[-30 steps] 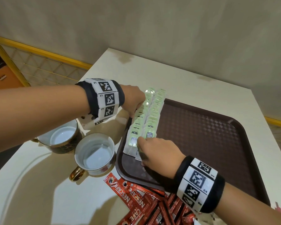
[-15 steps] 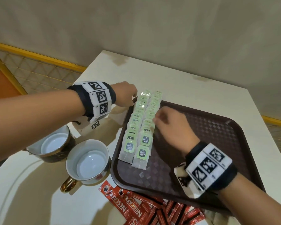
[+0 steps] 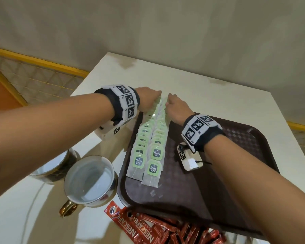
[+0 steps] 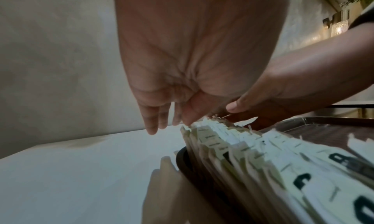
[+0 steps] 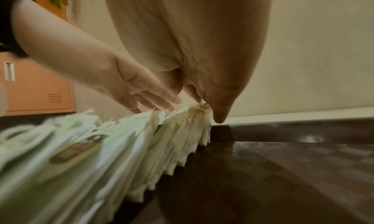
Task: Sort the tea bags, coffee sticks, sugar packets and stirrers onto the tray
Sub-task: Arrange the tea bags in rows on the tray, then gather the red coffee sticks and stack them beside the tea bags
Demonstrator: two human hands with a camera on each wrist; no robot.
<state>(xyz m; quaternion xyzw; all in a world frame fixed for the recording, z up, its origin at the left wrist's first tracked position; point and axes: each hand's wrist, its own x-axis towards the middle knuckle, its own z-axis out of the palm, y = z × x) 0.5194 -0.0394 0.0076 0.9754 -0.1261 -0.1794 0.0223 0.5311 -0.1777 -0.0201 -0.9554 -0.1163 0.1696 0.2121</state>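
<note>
Two overlapping rows of green-tagged tea bags (image 3: 151, 138) lie along the left side of the dark brown tray (image 3: 227, 173). Both hands meet at the far end of the rows. My left hand (image 3: 156, 97) touches that end from the left with straight fingers. My right hand (image 3: 168, 101) touches it from the right. In the left wrist view, the left fingers (image 4: 153, 125) point down beside the tea bags (image 4: 253, 155). In the right wrist view, the right thumb (image 5: 219, 115) stands against the last tea bags (image 5: 194, 123). Red coffee sticks (image 3: 148, 229) lie on the table in front of the tray.
Two cups stand left of the tray, one nearer (image 3: 89, 180) and one behind it under my left arm (image 3: 53, 166). The white table (image 3: 201, 88) ends at a wall behind. The right part of the tray is bare.
My right hand has slid from the near end of the tea bag rows up their right side to the far end. The left hand has shifted a little to meet it there.
</note>
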